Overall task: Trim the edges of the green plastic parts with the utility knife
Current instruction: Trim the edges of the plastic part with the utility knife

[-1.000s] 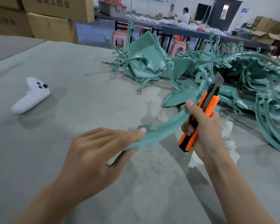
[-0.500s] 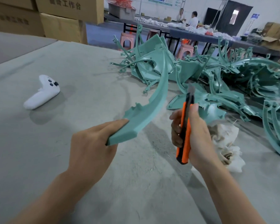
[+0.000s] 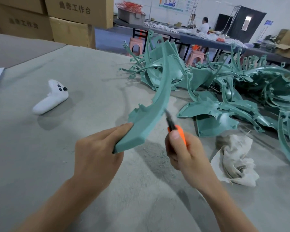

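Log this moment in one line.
left hand: grips curved green part | right hand: grips utility knife | blade: at part's edge

Both the left hand [image 3: 95, 158] and the right hand [image 3: 186, 154] are bare, like the forearms [image 3: 60, 203] entering from 7 and 5 o'clock; the right thumbnail [image 3: 174, 135] is short.

The part [image 3: 158, 104] is matt green plastic; the pile [image 3: 228, 91] at 2 o'clock shines glossier. The table [image 3: 40, 156] is rough grey felt; rag [image 3: 234, 162] at 4 o'clock, coarse cloth; controller [image 3: 51, 97] at 9 o'clock, smooth white plastic; knife [image 3: 178, 132], orange plastic.
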